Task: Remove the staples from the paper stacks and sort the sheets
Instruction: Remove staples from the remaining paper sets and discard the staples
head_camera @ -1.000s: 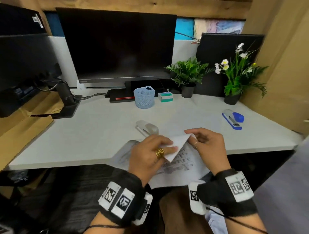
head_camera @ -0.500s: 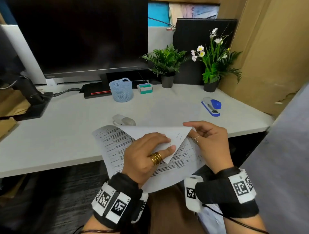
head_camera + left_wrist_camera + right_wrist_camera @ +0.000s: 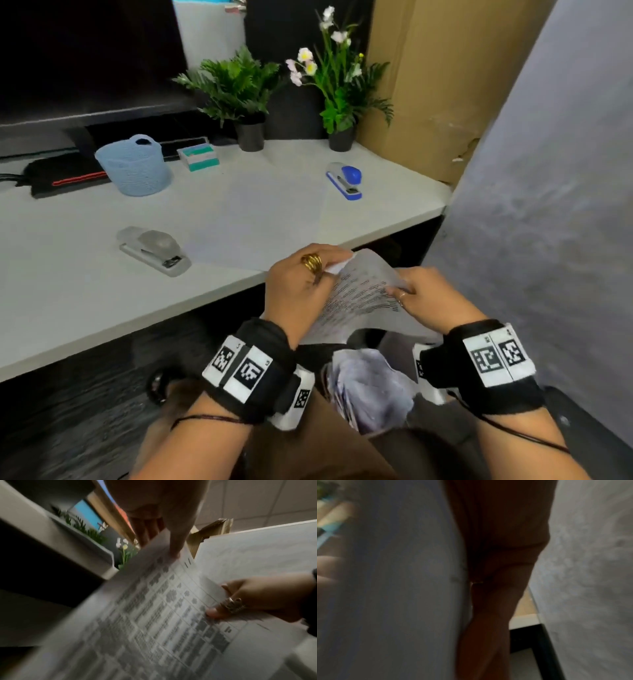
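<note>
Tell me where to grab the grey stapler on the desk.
Take the grey stapler from above, fingers across its narrow sides at the domed middle. It lies flat on the desk, long and low, with bare desk either side. Both hands are holding the paper, so free one first.

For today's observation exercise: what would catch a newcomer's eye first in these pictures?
First, the two hands, left and right, gripping a printed sheet in front of the desk's near edge. Next, two staplers on the desk: a grey one left of the hands, a blue one farther back on the right. A light blue basket stands at the back left.
</note>
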`<state>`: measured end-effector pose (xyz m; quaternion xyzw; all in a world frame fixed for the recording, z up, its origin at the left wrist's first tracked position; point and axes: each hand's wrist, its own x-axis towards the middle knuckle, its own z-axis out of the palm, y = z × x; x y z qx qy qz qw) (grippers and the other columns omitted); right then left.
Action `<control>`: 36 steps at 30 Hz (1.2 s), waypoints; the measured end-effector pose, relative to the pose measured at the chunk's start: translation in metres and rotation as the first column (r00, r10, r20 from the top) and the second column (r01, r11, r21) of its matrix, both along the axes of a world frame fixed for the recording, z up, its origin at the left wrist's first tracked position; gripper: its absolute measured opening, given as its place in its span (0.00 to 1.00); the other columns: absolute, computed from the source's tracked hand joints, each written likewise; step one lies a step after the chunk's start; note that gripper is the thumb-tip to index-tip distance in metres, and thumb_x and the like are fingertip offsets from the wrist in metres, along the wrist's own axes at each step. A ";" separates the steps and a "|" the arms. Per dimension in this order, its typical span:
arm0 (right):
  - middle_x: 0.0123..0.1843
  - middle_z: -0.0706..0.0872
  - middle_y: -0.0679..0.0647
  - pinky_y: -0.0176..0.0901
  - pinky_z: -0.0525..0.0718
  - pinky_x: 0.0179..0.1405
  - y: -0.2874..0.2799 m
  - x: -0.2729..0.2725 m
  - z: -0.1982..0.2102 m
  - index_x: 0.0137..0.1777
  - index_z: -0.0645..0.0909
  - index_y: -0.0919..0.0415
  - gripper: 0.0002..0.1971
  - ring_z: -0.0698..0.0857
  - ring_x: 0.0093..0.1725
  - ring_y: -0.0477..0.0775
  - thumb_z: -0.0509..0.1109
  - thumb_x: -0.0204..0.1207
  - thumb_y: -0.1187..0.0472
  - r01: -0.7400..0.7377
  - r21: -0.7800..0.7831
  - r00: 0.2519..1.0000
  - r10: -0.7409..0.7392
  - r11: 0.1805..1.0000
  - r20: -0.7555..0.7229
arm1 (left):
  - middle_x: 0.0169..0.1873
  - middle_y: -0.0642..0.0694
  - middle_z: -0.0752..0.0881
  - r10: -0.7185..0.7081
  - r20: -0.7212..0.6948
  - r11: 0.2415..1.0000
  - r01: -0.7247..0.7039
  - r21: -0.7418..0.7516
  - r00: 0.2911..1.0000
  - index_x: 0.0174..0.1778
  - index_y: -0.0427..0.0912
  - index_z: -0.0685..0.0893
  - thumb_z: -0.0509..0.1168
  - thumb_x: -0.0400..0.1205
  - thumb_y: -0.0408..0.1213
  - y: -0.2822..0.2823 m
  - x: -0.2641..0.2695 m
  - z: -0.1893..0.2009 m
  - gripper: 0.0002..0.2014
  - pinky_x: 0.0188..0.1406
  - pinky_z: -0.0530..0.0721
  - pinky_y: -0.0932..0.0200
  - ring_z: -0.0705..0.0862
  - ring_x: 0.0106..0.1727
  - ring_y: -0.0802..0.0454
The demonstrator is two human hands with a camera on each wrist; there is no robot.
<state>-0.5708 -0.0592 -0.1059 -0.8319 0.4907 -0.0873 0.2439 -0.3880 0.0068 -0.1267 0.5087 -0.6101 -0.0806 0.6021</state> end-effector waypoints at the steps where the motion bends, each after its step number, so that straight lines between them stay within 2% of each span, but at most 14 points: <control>1: 0.42 0.84 0.57 0.42 0.69 0.38 -0.003 -0.009 -0.008 0.47 0.82 0.63 0.06 0.82 0.51 0.61 0.63 0.81 0.66 0.058 0.014 0.998 -0.058 0.998 -0.022 | 0.45 0.60 0.88 -0.008 0.057 0.995 0.002 0.097 0.998 0.51 0.48 0.89 0.70 0.78 0.31 -0.008 -0.004 -0.006 0.09 0.53 0.83 0.63 0.86 0.48 0.66; 4: 0.47 0.86 0.64 0.41 0.70 0.39 -0.005 -0.031 -0.029 0.51 0.83 0.66 0.10 0.83 0.53 0.64 0.61 0.77 0.71 0.168 0.056 0.984 -0.163 0.984 -0.074 | 0.45 0.59 0.88 -0.129 0.265 0.928 0.022 0.372 0.956 0.55 0.54 0.84 0.66 0.81 0.39 -0.031 -0.010 -0.029 0.08 0.52 0.82 0.59 0.86 0.48 0.60; 8: 0.49 0.87 0.64 0.35 0.66 0.38 -0.002 -0.040 -0.058 0.30 0.74 0.52 0.18 0.83 0.53 0.63 0.58 0.77 0.72 0.165 0.110 0.960 -0.135 0.980 -0.244 | 0.46 0.54 0.89 -0.400 0.335 0.783 0.128 0.609 0.853 0.49 0.50 0.87 0.63 0.82 0.37 -0.054 -0.017 -0.065 0.08 0.53 0.82 0.54 0.86 0.48 0.57; 11: 0.55 0.85 0.64 0.44 0.74 0.44 -0.008 -0.038 -0.089 0.49 0.83 0.61 0.13 0.83 0.57 0.64 0.56 0.79 0.70 0.236 0.128 0.909 -0.172 0.963 -0.381 | 0.50 0.49 0.88 -0.475 0.299 0.649 0.100 0.754 0.828 0.54 0.47 0.86 0.63 0.82 0.35 -0.072 -0.020 -0.097 0.09 0.57 0.81 0.55 0.85 0.53 0.53; 13: 0.58 0.84 0.62 0.47 0.78 0.49 -0.012 -0.036 -0.098 0.59 0.82 0.58 0.16 0.83 0.58 0.64 0.56 0.79 0.68 0.283 0.098 0.867 -0.210 0.954 -0.452 | 0.60 0.46 0.84 -0.500 0.294 0.549 0.035 0.835 0.815 0.64 0.45 0.81 0.67 0.79 0.35 -0.081 -0.018 -0.118 0.16 0.64 0.78 0.56 0.82 0.62 0.49; 15: 0.57 0.84 0.61 0.47 0.79 0.49 -0.017 -0.038 -0.100 0.62 0.82 0.54 0.17 0.84 0.57 0.64 0.57 0.79 0.67 0.330 0.011 0.847 -0.291 0.944 -0.445 | 0.67 0.42 0.79 -0.534 0.280 0.423 -0.034 0.906 0.798 0.70 0.41 0.76 0.73 0.75 0.37 -0.089 -0.012 -0.136 0.27 0.67 0.75 0.55 0.78 0.68 0.44; 19: 0.52 0.86 0.61 0.48 0.79 0.49 -0.041 -0.048 -0.092 0.59 0.83 0.52 0.17 0.84 0.55 0.64 0.62 0.75 0.69 0.412 -0.080 0.839 -0.412 0.908 -0.356 | 0.64 0.39 0.81 -0.605 0.307 0.225 -0.212 0.951 0.735 0.65 0.42 0.78 0.75 0.66 0.54 -0.125 -0.001 -0.185 0.34 0.67 0.76 0.52 0.79 0.65 0.41; 23: 0.45 0.88 0.63 0.48 0.80 0.45 -0.073 -0.059 -0.105 0.48 0.86 0.50 0.22 0.85 0.49 0.67 0.60 0.66 0.75 0.430 0.003 0.868 -0.412 0.903 -0.277 | 0.58 0.44 0.85 -0.637 0.306 0.245 -0.191 0.951 0.708 0.55 0.48 0.82 0.49 0.64 0.79 -0.155 -0.022 -0.269 0.41 0.64 0.78 0.49 0.82 0.60 0.41; 26: 0.39 0.86 0.62 0.47 0.79 0.43 -0.089 -0.062 -0.119 0.43 0.85 0.54 0.18 0.84 0.43 0.66 0.61 0.66 0.75 0.431 0.079 0.877 -0.396 0.899 -0.271 | 0.73 0.46 0.71 -0.784 0.251 0.207 -0.141 0.968 0.567 0.75 0.49 0.70 0.56 0.62 0.78 -0.141 -0.039 -0.299 0.49 0.76 0.65 0.47 0.70 0.75 0.42; 29: 0.36 0.83 0.59 0.46 0.78 0.42 -0.103 -0.061 -0.133 0.41 0.84 0.59 0.09 0.82 0.41 0.63 0.64 0.72 0.71 0.395 0.163 0.896 -0.340 0.904 -0.287 | 0.79 0.43 0.64 -0.869 0.276 0.238 -0.142 0.961 0.411 0.80 0.48 0.63 0.59 0.61 0.76 -0.124 -0.046 -0.338 0.54 0.79 0.57 0.49 0.64 0.78 0.41; 31: 0.40 0.86 0.59 0.44 0.77 0.41 -0.110 -0.059 -0.143 0.43 0.85 0.57 0.09 0.83 0.44 0.62 0.65 0.74 0.69 0.365 0.201 0.906 -0.298 0.909 -0.300 | 0.67 0.41 0.80 -0.879 0.240 0.165 -0.210 0.964 0.411 0.67 0.48 0.81 0.60 0.53 0.79 -0.116 -0.052 -0.337 0.52 0.72 0.70 0.55 0.77 0.68 0.45; 33: 0.41 0.86 0.58 0.41 0.75 0.40 -0.118 -0.057 -0.150 0.43 0.86 0.56 0.10 0.84 0.45 0.61 0.65 0.74 0.69 0.352 0.213 0.905 -0.273 0.911 -0.327 | 0.54 0.38 0.85 -0.800 0.356 0.252 -0.268 0.930 0.483 0.50 0.46 0.91 0.62 0.55 0.74 -0.100 -0.066 -0.302 0.41 0.59 0.80 0.53 0.84 0.55 0.46; 34: 0.40 0.85 0.58 0.41 0.74 0.40 -0.123 -0.056 -0.153 0.40 0.85 0.56 0.09 0.84 0.45 0.61 0.66 0.73 0.70 0.344 0.220 0.906 -0.261 0.913 -0.334 | 0.62 0.33 0.78 -0.860 0.311 0.188 -0.314 0.931 0.405 0.61 0.42 0.86 0.59 0.67 0.69 -0.093 -0.072 -0.282 0.38 0.66 0.74 0.45 0.80 0.64 0.42; 36: 0.38 0.84 0.57 0.41 0.76 0.40 -0.132 -0.056 -0.156 0.37 0.83 0.56 0.09 0.84 0.44 0.62 0.66 0.72 0.70 0.328 0.232 0.910 -0.240 0.916 -0.338 | 0.81 0.31 0.49 -0.924 0.184 0.076 -0.311 0.947 0.336 0.83 0.42 0.53 0.55 0.83 0.55 -0.086 -0.082 -0.266 0.36 0.77 0.48 0.31 0.52 0.82 0.35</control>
